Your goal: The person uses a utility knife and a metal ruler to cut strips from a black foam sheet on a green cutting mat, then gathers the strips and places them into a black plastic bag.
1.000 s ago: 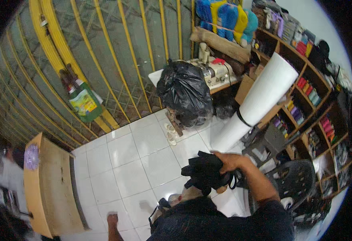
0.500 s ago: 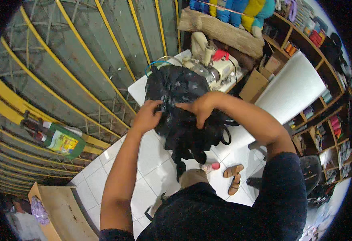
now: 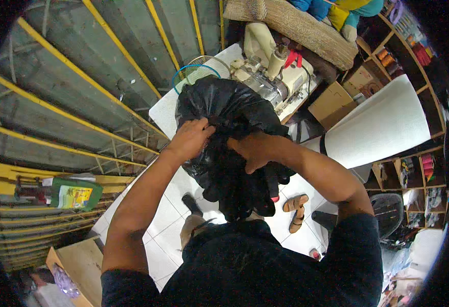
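Observation:
A bulky black plastic bag [image 3: 224, 100] lies partly on the white sewing table, with its near part overhanging toward me. My left hand [image 3: 190, 138] has its fingers curled into the film on the bag's left side. On the right, my right hand [image 3: 255, 151] grips the bag near its middle; its fingertips are partly lost in the dark folds. A mass of black pieces [image 3: 237, 192], perhaps cloth, hangs below both hands, close to my body. I cannot make out their kind.
A cream sewing machine [image 3: 275, 71] stands behind the bag on the white table [image 3: 163, 110]. A large white roll [image 3: 380, 125] leans beside cardboard boxes [image 3: 332, 105] at right. Sandals [image 3: 296, 212] lie on the tiled floor. Yellow bars [image 3: 81, 71] line the left wall.
My view has shifted closer to the table. The bag's black pieces hang nearer my body. My left hand's fingers have closed onto the bag, and my right hand has moved slightly toward me.

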The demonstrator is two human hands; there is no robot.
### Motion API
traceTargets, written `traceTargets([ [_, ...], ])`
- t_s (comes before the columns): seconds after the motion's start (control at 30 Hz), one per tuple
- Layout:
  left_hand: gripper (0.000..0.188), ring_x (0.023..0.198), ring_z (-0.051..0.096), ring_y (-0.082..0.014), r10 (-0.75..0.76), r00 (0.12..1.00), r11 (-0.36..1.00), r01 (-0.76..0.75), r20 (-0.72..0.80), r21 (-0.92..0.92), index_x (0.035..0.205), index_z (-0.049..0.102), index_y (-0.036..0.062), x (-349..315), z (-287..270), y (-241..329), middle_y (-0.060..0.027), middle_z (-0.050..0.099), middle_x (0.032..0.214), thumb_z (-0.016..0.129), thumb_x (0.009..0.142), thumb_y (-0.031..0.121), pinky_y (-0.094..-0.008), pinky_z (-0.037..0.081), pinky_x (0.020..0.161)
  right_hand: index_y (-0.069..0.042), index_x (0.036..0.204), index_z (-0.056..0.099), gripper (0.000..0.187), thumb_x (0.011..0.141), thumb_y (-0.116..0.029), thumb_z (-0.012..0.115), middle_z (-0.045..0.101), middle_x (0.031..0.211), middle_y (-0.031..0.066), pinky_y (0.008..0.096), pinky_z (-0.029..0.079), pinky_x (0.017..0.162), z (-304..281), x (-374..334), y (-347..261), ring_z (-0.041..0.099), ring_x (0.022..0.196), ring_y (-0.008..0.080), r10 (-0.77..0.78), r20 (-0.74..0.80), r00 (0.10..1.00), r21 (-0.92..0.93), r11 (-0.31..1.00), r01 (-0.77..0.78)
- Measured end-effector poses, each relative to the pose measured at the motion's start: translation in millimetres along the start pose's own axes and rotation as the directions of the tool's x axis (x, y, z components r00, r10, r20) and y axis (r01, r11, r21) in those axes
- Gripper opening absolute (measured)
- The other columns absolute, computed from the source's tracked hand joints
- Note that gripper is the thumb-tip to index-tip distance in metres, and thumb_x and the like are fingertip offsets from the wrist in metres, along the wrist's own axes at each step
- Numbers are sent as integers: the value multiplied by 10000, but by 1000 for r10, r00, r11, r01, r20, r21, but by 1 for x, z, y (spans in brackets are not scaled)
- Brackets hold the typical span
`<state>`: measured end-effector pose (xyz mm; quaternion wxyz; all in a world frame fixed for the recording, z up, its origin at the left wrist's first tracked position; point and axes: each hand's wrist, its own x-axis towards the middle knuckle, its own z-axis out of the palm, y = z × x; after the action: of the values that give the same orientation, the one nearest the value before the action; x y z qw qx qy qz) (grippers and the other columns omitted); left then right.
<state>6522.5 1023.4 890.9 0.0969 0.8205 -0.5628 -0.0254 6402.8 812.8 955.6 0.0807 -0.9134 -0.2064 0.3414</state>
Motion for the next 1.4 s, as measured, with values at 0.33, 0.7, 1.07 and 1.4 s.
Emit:
traceTargets([
  [0.33,276,898,598,-372,-227,910,887,46,-347,-459,1009,601,22,-47,-22,-98,-163,586,942,579,759,-91,-393,487,793,-121,1326,453,763,684,-273,838,680,1048,217,526,543,820,27,-80,-13,660,1008,448,187,-31,982,127,975,-182],
  [0.7,737,1190,485,-409,7,965,933,-101,-264,-345,1330,521,128,-65,-81,-62,-195,483,1319,815,683,325,-541,380,1025,-136,1515,330,1062,611,-293,864,599,1308,215,449,457,1029,5,-180,-73,592,1207,379,488,-123,864,772,595,-226],
  [1.07,571,1089,602,-234,-222,975,533,100,-25,-840,1177,618,-7,-24,-122,-110,-138,647,1155,826,799,368,-368,462,924,33,1345,545,668,781,-234,783,636,1262,118,392,443,1044,20,-255,-60,596,1168,235,831,-553,-64,790,547,278],
  [1.4,218,800,594,-200,-536,843,-348,-265,-40,-899,1104,604,42,-32,-138,-147,-117,655,980,630,957,201,-369,496,690,3,1296,593,542,823,-235,711,661,1220,129,395,468,1010,-22,-150,-110,620,1130,230,734,-653,-188,692,679,244],
])
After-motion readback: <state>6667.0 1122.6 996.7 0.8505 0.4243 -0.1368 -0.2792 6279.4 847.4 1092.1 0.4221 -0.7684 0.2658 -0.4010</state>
